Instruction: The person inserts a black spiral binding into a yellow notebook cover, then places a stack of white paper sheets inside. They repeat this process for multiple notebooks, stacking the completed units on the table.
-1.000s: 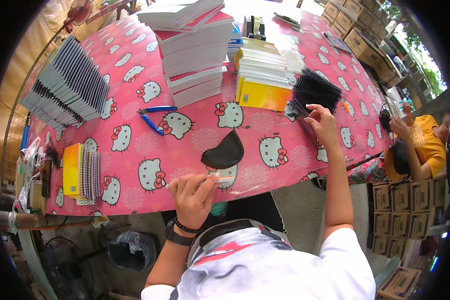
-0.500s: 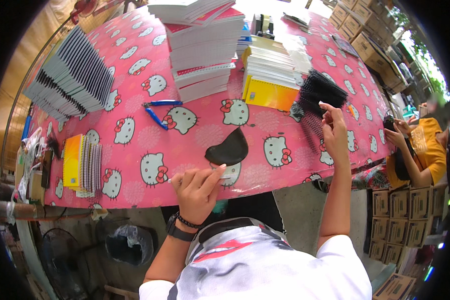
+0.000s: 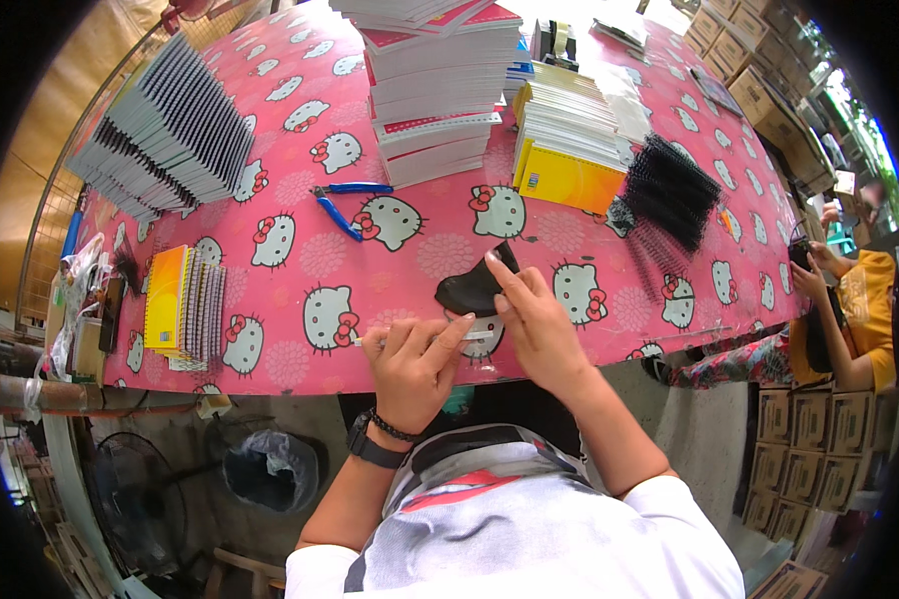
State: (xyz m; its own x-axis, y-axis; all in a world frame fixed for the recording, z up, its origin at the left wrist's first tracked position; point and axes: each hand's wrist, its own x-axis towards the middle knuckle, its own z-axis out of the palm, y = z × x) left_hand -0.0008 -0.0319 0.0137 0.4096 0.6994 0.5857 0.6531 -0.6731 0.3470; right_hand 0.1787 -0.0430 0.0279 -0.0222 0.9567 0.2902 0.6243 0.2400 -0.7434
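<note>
left hand [image 3: 413, 357]: fingers pinching thin pale strip [image 3: 478, 334] near the surface's [image 3: 410, 285] front edge | right hand [image 3: 535, 324]: fingers at right side of black curved piece [image 3: 466, 291], gripping or merely touching, cannot tell | blue-handled nippers [image 3: 342, 219]: beyond, leftward, handles spread | black spiral coils [image 3: 674, 195]: farther right

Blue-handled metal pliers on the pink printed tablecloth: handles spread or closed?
Spread: the blue-handled metal pliers lie with both handles apart in a V. Their tips are too small to judge.
</note>
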